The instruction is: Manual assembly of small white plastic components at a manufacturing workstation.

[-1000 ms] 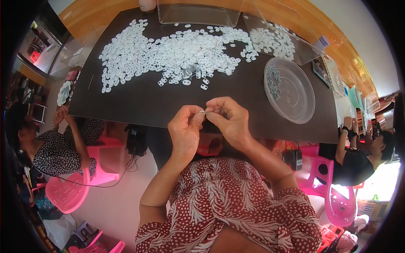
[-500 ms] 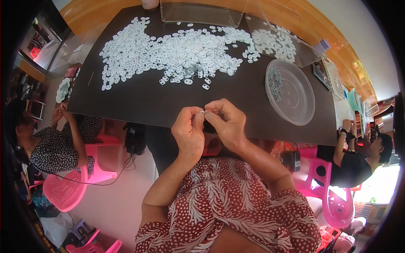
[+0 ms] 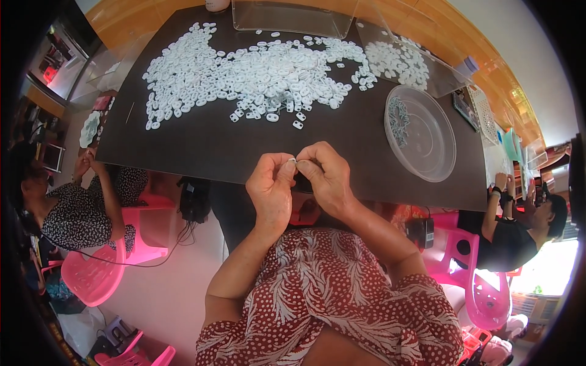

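Observation:
My left hand (image 3: 271, 190) pinches a small white plastic piece (image 3: 292, 160) between thumb and forefinger, just over the near edge of the table. Against it, my right hand (image 3: 328, 183) is closed in a pinch, its fingertips meeting the left ones. Whatever the right fingers hold is hidden. Beyond both hands spreads a large heap of white oval plastic pieces with two holes (image 3: 262, 73). To the right, a round clear plastic tray (image 3: 427, 146) holds a cluster of small grey metal parts (image 3: 398, 122).
Clear plastic bins (image 3: 293, 25) stand along the dark table's (image 3: 201, 143) far side. A phone-like dark object (image 3: 466, 111) lies at the right edge, near a white perforated basket (image 3: 485, 116). One person sits at left, another at right, near pink chairs (image 3: 94, 277).
Both hands have shifted very slightly left, still pinched together around the small white piece. The right hand has turned a little. The heap and tray look the same.

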`<state>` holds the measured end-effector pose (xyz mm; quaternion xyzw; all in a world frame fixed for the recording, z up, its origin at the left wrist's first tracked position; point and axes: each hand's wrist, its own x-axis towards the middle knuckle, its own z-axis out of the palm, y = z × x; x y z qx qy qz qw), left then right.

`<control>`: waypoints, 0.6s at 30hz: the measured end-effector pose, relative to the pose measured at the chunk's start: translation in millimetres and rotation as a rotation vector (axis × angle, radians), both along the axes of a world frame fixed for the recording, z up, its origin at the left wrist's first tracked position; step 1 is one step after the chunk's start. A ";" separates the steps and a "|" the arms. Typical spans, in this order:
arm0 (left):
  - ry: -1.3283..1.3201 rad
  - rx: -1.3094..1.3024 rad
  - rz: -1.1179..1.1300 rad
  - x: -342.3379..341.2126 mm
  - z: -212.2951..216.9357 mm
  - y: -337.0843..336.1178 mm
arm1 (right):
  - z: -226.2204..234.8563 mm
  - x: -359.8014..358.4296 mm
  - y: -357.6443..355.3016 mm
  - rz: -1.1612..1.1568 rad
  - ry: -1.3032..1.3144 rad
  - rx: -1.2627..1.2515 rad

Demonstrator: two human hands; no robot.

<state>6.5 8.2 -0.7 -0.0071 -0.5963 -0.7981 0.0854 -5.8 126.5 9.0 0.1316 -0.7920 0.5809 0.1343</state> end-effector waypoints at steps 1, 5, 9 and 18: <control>-0.001 0.000 0.000 0.7 -0.6 1.1 | 0.6 0.0 -0.3 -0.002 0.027 0.048; 0.097 -0.212 0.111 1.2 -6.1 3.8 | 0.7 0.4 -0.6 0.002 0.095 0.097; 0.145 -0.303 0.148 -0.6 -6.8 3.2 | 1.4 -3.3 -0.1 0.023 0.072 0.119; 0.019 0.017 0.039 -6.0 -1.8 0.9 | 3.7 -11.0 -0.7 0.015 0.143 0.157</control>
